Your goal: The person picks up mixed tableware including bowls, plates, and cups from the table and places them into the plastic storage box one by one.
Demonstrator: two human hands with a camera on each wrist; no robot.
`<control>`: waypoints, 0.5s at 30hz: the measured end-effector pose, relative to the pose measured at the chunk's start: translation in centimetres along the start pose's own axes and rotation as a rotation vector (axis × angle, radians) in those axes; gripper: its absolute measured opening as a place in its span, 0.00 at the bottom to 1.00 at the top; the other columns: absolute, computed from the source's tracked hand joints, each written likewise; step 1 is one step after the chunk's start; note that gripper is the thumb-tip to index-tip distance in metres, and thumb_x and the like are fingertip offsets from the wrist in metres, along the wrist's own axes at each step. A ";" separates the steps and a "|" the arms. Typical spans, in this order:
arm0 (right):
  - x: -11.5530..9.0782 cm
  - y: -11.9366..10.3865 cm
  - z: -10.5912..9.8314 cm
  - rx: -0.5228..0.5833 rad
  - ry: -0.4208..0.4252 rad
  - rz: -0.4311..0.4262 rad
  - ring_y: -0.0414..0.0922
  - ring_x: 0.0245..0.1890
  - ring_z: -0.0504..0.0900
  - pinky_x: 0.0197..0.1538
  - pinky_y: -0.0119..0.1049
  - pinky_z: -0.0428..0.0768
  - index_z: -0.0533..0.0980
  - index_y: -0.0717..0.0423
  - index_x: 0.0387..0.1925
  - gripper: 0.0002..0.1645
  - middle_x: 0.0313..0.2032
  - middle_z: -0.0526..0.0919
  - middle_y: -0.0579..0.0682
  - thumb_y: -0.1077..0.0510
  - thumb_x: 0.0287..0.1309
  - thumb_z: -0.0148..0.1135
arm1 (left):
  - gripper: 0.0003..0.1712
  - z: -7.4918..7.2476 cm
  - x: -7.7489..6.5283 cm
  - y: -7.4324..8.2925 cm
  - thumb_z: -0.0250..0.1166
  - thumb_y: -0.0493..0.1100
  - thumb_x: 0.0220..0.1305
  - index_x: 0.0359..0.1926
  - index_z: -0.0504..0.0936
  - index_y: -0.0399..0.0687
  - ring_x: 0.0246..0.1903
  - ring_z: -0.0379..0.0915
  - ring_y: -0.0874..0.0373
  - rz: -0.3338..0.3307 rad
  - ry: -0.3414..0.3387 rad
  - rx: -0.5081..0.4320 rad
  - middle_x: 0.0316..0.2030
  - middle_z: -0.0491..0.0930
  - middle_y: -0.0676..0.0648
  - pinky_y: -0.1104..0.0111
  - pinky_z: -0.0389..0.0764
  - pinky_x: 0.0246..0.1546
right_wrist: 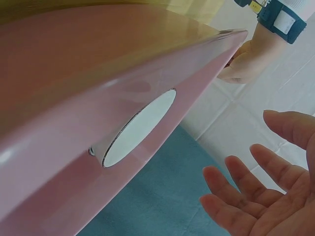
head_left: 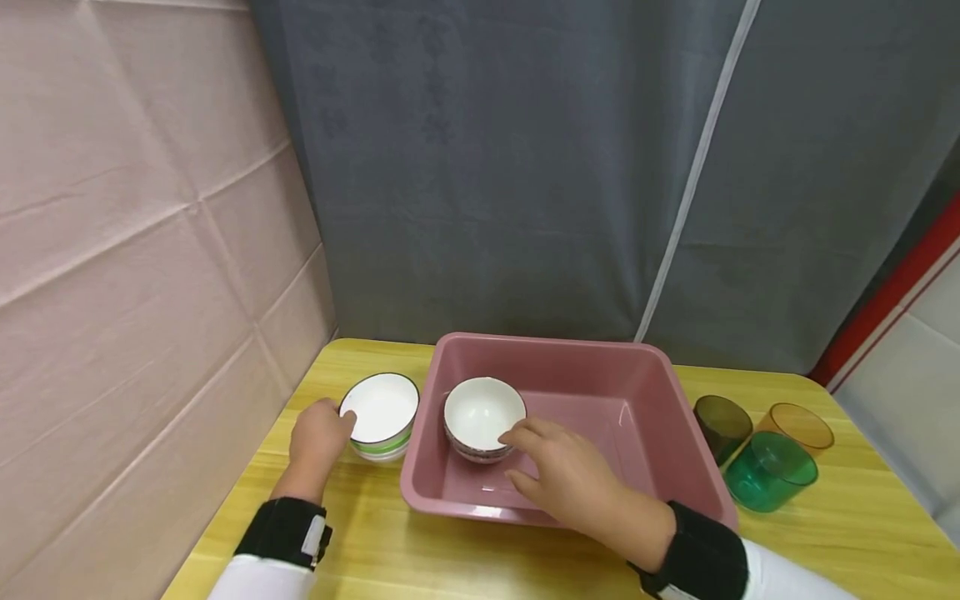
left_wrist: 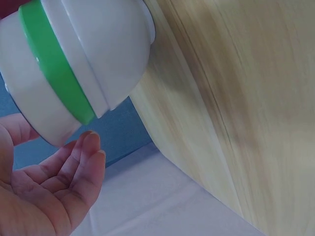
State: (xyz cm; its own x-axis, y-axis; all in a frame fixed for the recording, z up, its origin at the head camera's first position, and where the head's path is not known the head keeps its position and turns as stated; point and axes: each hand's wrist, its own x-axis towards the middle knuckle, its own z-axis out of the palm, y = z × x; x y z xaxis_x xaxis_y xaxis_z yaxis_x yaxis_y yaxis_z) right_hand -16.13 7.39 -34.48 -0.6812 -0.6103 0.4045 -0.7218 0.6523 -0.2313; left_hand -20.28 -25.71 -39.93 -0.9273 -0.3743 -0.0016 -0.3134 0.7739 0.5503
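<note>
A stack of white bowls with a dark rim and a green band stands on the table, left of a pink plastic basin. My left hand pinches the top bowl's near-left rim, thumb over the inside and fingers outside. Inside the basin, at its left, sits another small stack of white bowls with a patterned outside. Above the basin my right hand is spread with relaxed fingers, the fingertips overlapping that stack's right rim in the head view. In the right wrist view this hand holds nothing.
Right of the basin stand three translucent cups: a dark brown one, an amber one and a green one. A grey curtain hangs behind the wooden table, and a pale covered wall borders its left side.
</note>
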 end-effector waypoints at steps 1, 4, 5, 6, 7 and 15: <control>0.0 0.0 0.0 -0.002 0.002 -0.001 0.43 0.40 0.81 0.42 0.41 0.81 0.80 0.52 0.43 0.19 0.42 0.81 0.45 0.59 0.45 0.73 | 0.18 0.1 0.1 0.0 0.56 0.40 0.64 0.43 0.76 0.23 0.31 0.72 0.44 -0.005 -0.004 0.003 0.37 0.80 0.30 0.52 0.76 0.34; -0.1 0.1 0.1 -0.006 0.005 0.001 0.42 0.40 0.81 0.42 0.41 0.81 0.80 0.52 0.43 0.20 0.42 0.81 0.45 0.59 0.45 0.73 | 0.20 0.3 0.3 0.1 0.56 0.40 0.65 0.47 0.76 0.22 0.33 0.74 0.43 -0.016 -0.015 0.015 0.42 0.79 0.27 0.50 0.77 0.37; -0.1 0.1 0.1 -0.006 0.005 0.002 0.42 0.40 0.81 0.41 0.41 0.81 0.80 0.52 0.44 0.20 0.42 0.81 0.45 0.59 0.45 0.73 | 0.20 0.4 0.3 0.1 0.56 0.39 0.65 0.47 0.75 0.22 0.33 0.74 0.43 -0.021 -0.019 0.020 0.43 0.78 0.27 0.50 0.77 0.38; -0.1 0.1 0.1 -0.005 0.005 0.005 0.42 0.40 0.81 0.41 0.41 0.81 0.80 0.52 0.44 0.20 0.42 0.81 0.45 0.59 0.45 0.73 | 0.21 0.4 0.4 0.1 0.55 0.39 0.65 0.48 0.75 0.21 0.34 0.74 0.42 -0.024 -0.023 0.024 0.44 0.78 0.26 0.50 0.77 0.39; -0.2 0.1 0.1 -0.005 0.004 0.008 0.42 0.40 0.82 0.41 0.41 0.81 0.80 0.52 0.44 0.20 0.42 0.81 0.45 0.59 0.45 0.73 | 0.21 0.5 0.4 0.1 0.55 0.39 0.65 0.48 0.74 0.21 0.34 0.74 0.42 -0.025 -0.025 0.028 0.44 0.78 0.26 0.50 0.77 0.39; -0.4 0.4 0.4 0.001 -0.001 0.038 0.43 0.40 0.82 0.41 0.43 0.81 0.81 0.52 0.44 0.20 0.42 0.81 0.46 0.59 0.45 0.73 | 0.19 0.5 0.6 0.2 0.49 0.35 0.65 0.48 0.73 0.20 0.35 0.74 0.41 -0.042 -0.026 0.043 0.43 0.77 0.25 0.51 0.78 0.39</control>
State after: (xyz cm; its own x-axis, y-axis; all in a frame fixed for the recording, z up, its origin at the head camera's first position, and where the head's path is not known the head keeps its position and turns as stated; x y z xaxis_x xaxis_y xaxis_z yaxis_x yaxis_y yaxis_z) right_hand -16.20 7.69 -35.06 -0.7080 -0.5859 0.3943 -0.6958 0.6742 -0.2475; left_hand -21.04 -25.53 -40.27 -0.9179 -0.3942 -0.0456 -0.3601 0.7791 0.5132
